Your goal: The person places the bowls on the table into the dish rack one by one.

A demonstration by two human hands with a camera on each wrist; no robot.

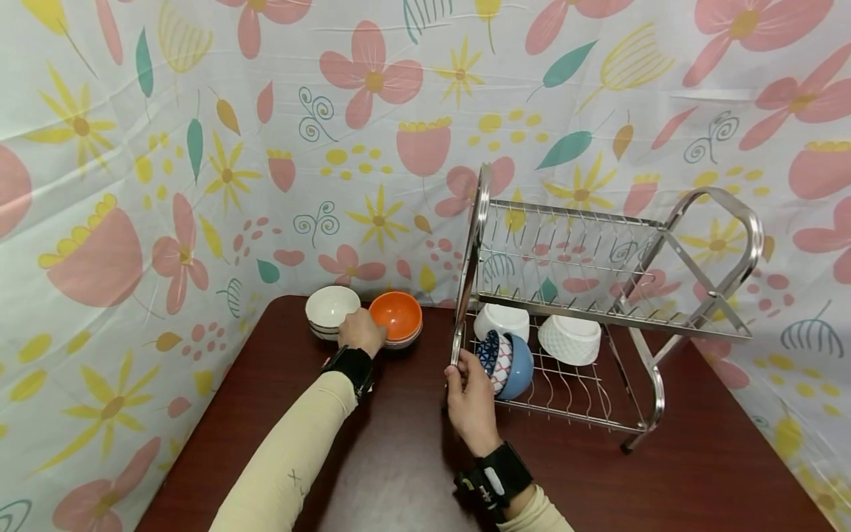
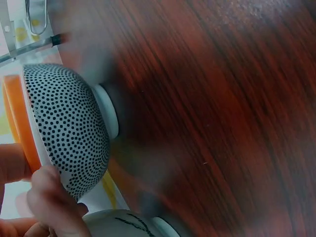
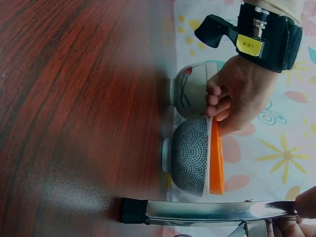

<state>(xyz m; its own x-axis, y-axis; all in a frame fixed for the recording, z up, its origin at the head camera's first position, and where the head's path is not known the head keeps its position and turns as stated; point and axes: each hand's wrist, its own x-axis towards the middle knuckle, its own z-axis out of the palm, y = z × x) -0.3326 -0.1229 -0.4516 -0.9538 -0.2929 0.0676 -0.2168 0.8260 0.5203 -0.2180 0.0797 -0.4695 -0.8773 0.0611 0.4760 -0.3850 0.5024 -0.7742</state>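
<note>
An orange bowl (image 1: 397, 314) sits nested in a dotted bowl (image 2: 69, 123) on the table. My left hand (image 1: 361, 332) pinches the orange bowl at its left rim, fingers bent over the edge. Right beside that hand stands a white bowl (image 1: 332, 304), stacked on another with a dark painted line on its side. My right hand (image 1: 472, 403) grips the left side frame of the metal dish rack (image 1: 465, 295), thumb on the near side. Just past those fingers, a blue bowl (image 1: 520, 369) and two patterned bowls (image 1: 495, 358) lean on edge in the lower tier.
Two white bowls (image 1: 569, 340) rest upside down at the back of the rack's lower tier. The upper tier (image 1: 572, 258) shows bare wire slots. A floral cloth (image 1: 372, 162) hangs behind the dark wooden table (image 1: 399, 458), close to its back edge.
</note>
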